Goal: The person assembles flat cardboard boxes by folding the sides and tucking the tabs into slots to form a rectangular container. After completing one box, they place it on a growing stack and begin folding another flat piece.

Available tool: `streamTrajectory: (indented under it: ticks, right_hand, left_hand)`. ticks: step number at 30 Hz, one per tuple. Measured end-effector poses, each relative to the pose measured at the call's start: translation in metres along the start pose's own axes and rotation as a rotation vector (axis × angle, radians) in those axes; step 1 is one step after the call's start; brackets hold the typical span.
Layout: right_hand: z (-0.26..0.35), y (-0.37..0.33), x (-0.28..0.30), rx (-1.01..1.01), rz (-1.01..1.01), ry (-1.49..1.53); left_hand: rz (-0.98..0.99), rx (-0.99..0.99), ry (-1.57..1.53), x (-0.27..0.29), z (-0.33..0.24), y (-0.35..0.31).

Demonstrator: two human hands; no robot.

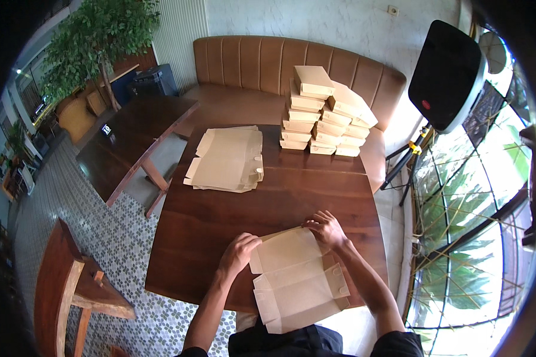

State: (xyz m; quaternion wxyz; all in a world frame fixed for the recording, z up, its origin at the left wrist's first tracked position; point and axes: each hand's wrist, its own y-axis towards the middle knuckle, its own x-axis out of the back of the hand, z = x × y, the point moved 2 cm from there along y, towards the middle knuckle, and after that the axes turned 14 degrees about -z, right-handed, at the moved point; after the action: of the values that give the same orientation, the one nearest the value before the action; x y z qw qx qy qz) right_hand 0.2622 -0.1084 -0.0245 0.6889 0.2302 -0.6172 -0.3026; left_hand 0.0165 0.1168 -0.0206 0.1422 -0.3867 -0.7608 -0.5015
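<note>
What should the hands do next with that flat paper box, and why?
Probably fold up the far flap: both the left hand and right hand grip the far edge of the flat box, which lies unfolded on the table.

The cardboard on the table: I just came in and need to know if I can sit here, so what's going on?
A person at the wooden table has a flat cardboard sheet in front of them, the left hand on its left edge and the right hand at its far corner. A pile of flat sheets lies further up the table, and folded boxes are stacked at the far end.
</note>
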Motion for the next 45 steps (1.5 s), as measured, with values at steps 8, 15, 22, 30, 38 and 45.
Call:
streamTrajectory:
  ticks: [8,15,22,30,38,45]
  right_hand:
    - [0.006,-0.011,0.012,0.106,0.148,-0.002]
    - [0.021,-0.024,0.027,0.034,0.238,-0.03]
    - [0.045,-0.026,0.034,-0.007,0.315,-0.141]
    - [0.044,-0.012,0.044,-0.063,0.475,-0.081]
    - [0.059,-0.011,0.039,-0.147,0.531,-0.14]
    - [0.057,-0.012,0.04,-0.176,0.464,-0.098]
  left_hand:
    - [-0.031,0.131,0.102,-0.004,-0.019,-0.009]
    - [0.03,0.112,0.205,-0.014,-0.034,-0.024]
    - [0.121,0.205,0.393,-0.025,-0.064,-0.04]
    - [0.208,0.344,0.453,-0.047,-0.075,-0.016]
    - [0.096,0.238,0.415,-0.078,-0.075,-0.017]
    - [0.103,0.198,0.412,-0.069,-0.07,-0.015]
